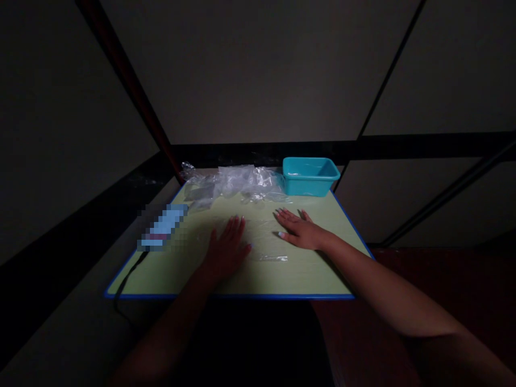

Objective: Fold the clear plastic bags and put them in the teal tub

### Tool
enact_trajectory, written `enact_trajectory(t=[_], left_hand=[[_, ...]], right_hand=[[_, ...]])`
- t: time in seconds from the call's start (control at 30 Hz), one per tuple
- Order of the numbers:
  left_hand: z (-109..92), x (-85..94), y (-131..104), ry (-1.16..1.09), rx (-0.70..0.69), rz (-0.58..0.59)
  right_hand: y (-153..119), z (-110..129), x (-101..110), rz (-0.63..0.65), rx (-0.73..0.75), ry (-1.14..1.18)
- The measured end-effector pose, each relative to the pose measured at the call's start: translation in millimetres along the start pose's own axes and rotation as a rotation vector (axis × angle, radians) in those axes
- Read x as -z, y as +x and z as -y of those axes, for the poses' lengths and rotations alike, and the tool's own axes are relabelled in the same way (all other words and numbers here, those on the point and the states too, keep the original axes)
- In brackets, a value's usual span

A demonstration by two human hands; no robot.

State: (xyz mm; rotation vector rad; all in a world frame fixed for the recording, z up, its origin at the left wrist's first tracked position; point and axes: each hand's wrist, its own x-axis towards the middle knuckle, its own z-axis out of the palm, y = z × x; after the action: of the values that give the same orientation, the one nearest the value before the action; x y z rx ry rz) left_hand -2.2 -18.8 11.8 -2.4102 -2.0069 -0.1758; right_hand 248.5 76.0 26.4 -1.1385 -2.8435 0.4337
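Note:
A clear plastic bag (264, 236) lies flat on the pale yellow-green table, its edges hard to make out except for a shiny strip near the front. My left hand (228, 247) rests palm down on the bag's left part, fingers spread. Across from it, my right hand (298, 230) lies flat at the bag's right side, with the fingers stretched out and the thumb apart. Neither hand grips anything. Behind them, a heap of crumpled clear plastic bags (237, 183) spreads along the table's far edge.
A turquoise plastic basin (308, 185) stands at the far right corner of the table (322, 274), which has a blue rim. On the left edge lies a pixelated phone-like device (164, 226) with a dark cable (124, 279) hanging down. Walls stand close behind and left.

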Motion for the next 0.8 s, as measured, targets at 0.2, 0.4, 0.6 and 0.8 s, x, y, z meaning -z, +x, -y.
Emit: enact_trajectory(t=[0.2, 0.4, 0.6, 0.8], left_hand=[[14.1, 16.4, -29.4, -0.086, -0.312, 0.051], [25.4, 20.5, -58.7, -0.115, -0.426, 0.137], [26.1, 16.7, -56.2, -0.072, -0.412, 0.149], [25.1, 16.7, -57.3, -0.071, -0.437, 0.178]], right_hand=[[-9.0, 11.9, 9.8, -0.094, 0.165, 0.039], [-21.3, 29.4, 15.2, -0.016, 0.521, 0.223], [-25.8, 37.3, 10.2, 0.127, 0.617, 0.276], [-26.7, 40.1, 7.4, 0.135, 0.594, 0.251]])
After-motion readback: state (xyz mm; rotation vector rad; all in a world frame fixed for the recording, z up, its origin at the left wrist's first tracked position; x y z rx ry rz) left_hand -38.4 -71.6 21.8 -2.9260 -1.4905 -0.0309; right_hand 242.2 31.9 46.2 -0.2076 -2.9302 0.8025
